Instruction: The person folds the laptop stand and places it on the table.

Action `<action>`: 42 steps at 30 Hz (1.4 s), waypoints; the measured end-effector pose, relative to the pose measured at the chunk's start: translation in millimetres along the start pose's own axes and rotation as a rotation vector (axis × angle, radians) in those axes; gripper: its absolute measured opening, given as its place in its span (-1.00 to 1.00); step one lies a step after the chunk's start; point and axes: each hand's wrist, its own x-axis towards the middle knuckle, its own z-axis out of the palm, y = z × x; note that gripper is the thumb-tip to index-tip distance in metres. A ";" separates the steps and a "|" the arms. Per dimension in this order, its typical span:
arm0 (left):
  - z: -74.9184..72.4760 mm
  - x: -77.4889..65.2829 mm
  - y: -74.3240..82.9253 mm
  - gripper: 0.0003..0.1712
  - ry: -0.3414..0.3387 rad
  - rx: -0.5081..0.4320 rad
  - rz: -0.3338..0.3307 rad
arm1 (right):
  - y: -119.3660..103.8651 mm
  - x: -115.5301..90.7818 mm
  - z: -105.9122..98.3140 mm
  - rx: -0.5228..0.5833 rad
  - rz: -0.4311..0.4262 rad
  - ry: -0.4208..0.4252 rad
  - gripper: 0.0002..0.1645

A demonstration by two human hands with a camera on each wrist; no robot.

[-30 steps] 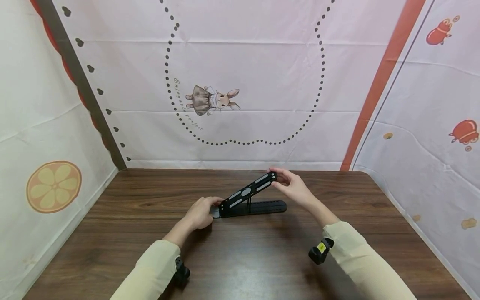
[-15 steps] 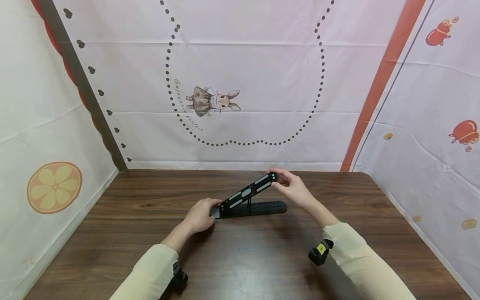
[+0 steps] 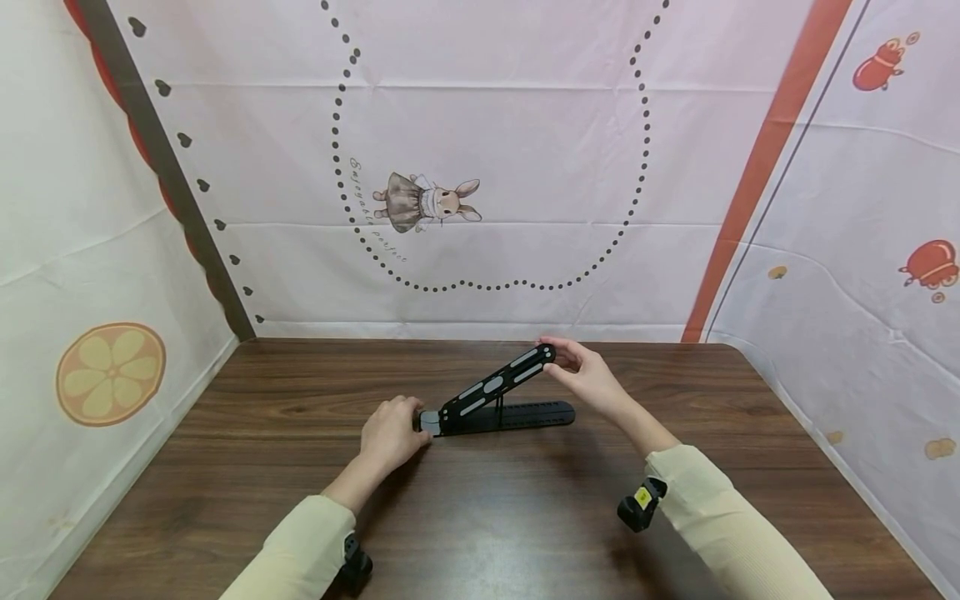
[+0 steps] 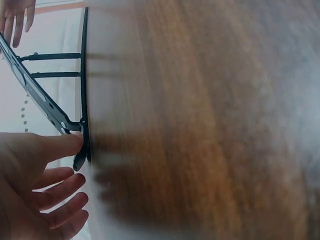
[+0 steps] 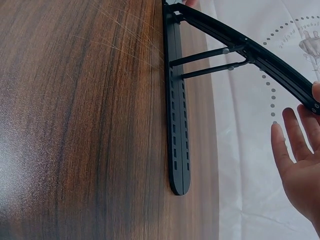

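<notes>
While the black folding laptop stand (image 3: 492, 385) sits mid-table, nearer the far edge, w/ hinge end left, its upper arm (image 5: 280, 72) slopes up to the right over the base rail (image 5: 175, 125), which lies flat on the wood-grain table (image 3: 495, 517). R hand (image 3: 588, 379) pinches the arm's raised tip, thumb vs. fingers, the outer fingers fairly straight. L hand (image 3: 390, 433) is at the hinge end, fingers spread & loose, thumb over the end piece (image 4: 80, 160); can't tell how hard it presses. Thin struts (image 5: 202, 55) run btwn arm & rail, by the rail's slots (image 5: 174, 120).

Step in hand looks like setting the tilt, so imo: press the hinge end down firmly w/ L, move the tip slowly w/ R, no sideways twist. Check struts seat evenly before letting go; fingertips clear of the hinge, pinch risk.
</notes>
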 end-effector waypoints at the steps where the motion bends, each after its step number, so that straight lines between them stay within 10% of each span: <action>1: 0.2 0.2 0.1 -0.52 0.000 0.000 -0.009 | -0.9 -0.1 0.0 0.001 0.006 0.000 -0.47; 42: 3.9 27.4 -6.9 -0.70 -0.006 -0.043 -0.108 | 28.9 8.1 10.1 0.044 -0.013 0.057 -0.50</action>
